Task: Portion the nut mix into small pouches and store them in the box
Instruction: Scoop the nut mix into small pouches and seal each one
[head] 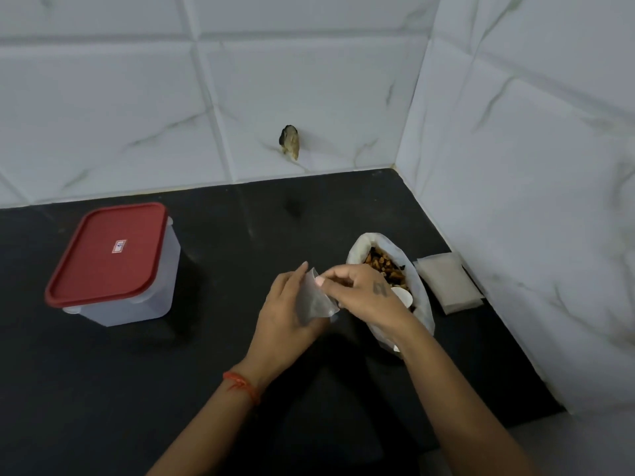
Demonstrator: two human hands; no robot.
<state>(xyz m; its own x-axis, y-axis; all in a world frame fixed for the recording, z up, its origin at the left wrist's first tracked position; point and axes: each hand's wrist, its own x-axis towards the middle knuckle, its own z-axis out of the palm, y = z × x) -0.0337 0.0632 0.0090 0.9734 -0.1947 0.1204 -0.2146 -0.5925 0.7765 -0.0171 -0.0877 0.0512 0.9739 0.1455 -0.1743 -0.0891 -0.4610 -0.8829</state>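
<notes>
Head view: left hand [288,310] and right hand [360,293] pinch the clear pouch [314,298] mouth; part its lips fully beside the nut-mix bag [388,269] before scooping.

Both hands [292,304] [360,290] pinch a clear pouch [314,300] (box [113,266] lidded).

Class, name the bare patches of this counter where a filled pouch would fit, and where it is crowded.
Free: the dark counter between the red-lidded box and the nut bag, and the near strip left of the forearms. Crowded: the right corner, where the nut bag and stack of pouches sit by the wall.
</notes>
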